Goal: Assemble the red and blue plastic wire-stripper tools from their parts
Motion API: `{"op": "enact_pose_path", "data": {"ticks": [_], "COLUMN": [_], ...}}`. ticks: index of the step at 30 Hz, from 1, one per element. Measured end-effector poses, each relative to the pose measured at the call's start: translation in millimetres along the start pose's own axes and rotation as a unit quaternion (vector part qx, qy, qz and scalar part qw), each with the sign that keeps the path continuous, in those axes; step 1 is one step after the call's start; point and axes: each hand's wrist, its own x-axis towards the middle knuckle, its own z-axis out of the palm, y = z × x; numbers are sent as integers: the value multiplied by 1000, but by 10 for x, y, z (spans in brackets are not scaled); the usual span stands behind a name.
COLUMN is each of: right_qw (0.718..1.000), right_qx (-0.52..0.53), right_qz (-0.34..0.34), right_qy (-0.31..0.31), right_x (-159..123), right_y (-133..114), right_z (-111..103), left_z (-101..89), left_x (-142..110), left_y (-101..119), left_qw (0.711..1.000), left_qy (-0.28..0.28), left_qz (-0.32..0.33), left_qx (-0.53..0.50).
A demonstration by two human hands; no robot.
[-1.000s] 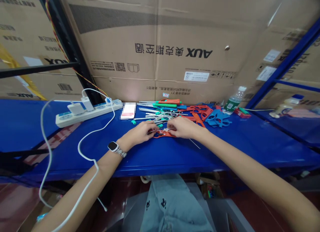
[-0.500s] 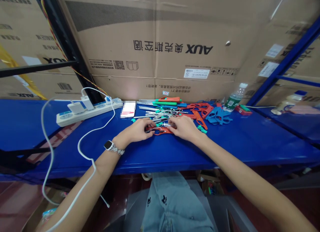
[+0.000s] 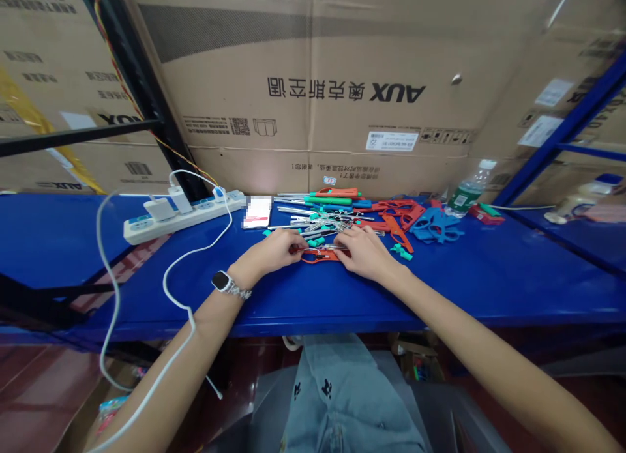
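The left hand [image 3: 276, 249] pinches the left end of the orange casing [image 3: 330, 255], on the near side of the metal rods [image 3: 323, 219]; the right hand [image 3: 366, 249] touches its right end, grip unclear. Inner parts are seemingly being seated; next calls for careful alignment.

A blue worktop [image 3: 469, 283] spans the station, its surface glossy under diffuse light. The rear boundary is a brown corrugated carton panel [image 3: 342, 36], standing upright with its AUX lettering inverted. A black rack upright [image 3: 141, 68] stands at left, joined by a black horizontal bar [image 3: 73, 135]; behind it is a second carton [image 3: 10, 153] with yellow tape [image 3: 29, 114]. At right, a blue diagonal-appearing rack post [image 3: 567, 127] meets a blue crossbar [image 3: 591, 151]. Below lies a dark red, reflective floor [image 3: 24, 391].
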Motion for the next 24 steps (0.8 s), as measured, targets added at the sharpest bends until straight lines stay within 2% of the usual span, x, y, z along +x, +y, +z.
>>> {"op": "enact_pose_path", "data": {"ticks": [5,9,13,17,24], "right_qw": [998,997,996,996,993], "right_qx": [37,47,55,46,0], "right_qz": [-8,-57,-67,-70,-105], "right_qy": [42,1,-10,-21,-48], "right_x": [93,216,248,233,256], "right_y": [-144,-219,-202,-176,-155], "right_z": [-21,44,88,63,-1], "left_z": [56,50,-4,-42,-26], "left_x": [31,17,-22,-38,-38], "left_y": [20,-4,-34,-32,-46], "left_qw": [1000,999,998,999,998], "left_qy": [3,19,11,-11,4], "left_qz": [27,37,18,21,59], "left_qx": [13,-18,-64,-32,13]}}
